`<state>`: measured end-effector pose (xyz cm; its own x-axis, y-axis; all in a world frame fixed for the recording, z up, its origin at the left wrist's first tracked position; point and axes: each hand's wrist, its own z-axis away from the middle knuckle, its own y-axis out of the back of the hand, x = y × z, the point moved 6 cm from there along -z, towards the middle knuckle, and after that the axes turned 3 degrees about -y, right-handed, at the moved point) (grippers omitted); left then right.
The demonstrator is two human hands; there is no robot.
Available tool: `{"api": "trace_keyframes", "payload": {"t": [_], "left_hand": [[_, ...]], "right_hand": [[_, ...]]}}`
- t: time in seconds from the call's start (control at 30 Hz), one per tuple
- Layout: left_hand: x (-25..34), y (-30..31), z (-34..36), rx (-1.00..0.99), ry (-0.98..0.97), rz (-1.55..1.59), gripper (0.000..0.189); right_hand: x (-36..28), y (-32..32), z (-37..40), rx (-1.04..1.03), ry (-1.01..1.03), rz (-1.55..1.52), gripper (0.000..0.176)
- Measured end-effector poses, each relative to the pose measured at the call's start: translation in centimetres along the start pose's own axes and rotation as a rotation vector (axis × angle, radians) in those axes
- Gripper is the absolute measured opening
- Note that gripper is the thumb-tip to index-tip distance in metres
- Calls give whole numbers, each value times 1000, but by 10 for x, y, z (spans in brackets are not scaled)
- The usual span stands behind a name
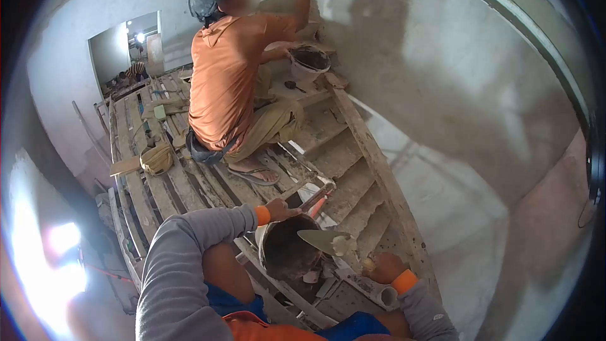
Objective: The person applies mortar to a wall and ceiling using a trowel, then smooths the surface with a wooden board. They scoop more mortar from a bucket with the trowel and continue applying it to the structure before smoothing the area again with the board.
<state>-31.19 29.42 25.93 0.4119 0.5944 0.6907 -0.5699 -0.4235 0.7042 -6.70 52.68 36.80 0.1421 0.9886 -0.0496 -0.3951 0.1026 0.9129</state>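
Note:
My right hand is closed around the handle of a pointing trowel, whose pale blade has some mortar on it near the handle. The blade reaches over the mouth of a bucket with dark, crusted inner walls. At the far rim of that bucket is my left hand, its fingers bent over the edge; what lies under them is partly hidden. Just beyond those fingers a narrow bar with a reddish side slants up to the right.
A co-worker in an orange shirt squats ahead beside another bucket. Gapped planks form the platform. Stair steps edged by a long board run along the right wall. A yellowish pouch lies left.

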Motion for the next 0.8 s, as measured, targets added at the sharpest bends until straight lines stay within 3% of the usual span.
{"api": "trace_keyframes", "payload": {"t": [0.2, 0.4, 0.5, 0.6, 0.7, 0.8], "left_hand": [[22, 14, 19, -26, 44, 5, 78], [23, 7, 11, -67, -65, -66, 80], [-8, -14, -15, -33, -120, -151, 80], [0, -6, -4, -41, 26, -17, 81], [-6, -11, -12, -22, -62, -63, 82], [3, -4, -3, -53, 33, -32, 82]], "right_hand": [[-4, 4, 2, -38, -29, 35, 53], [6, -6, -4, -14, 14, 18, 55], [5, -3, -1, 4, -14, -12, 55], [4, 1, 1, -33, -59, 1, 55], [4, 3, 3, -32, -69, 29, 56], [5, 3, 2, -39, -58, 44, 56]]}}
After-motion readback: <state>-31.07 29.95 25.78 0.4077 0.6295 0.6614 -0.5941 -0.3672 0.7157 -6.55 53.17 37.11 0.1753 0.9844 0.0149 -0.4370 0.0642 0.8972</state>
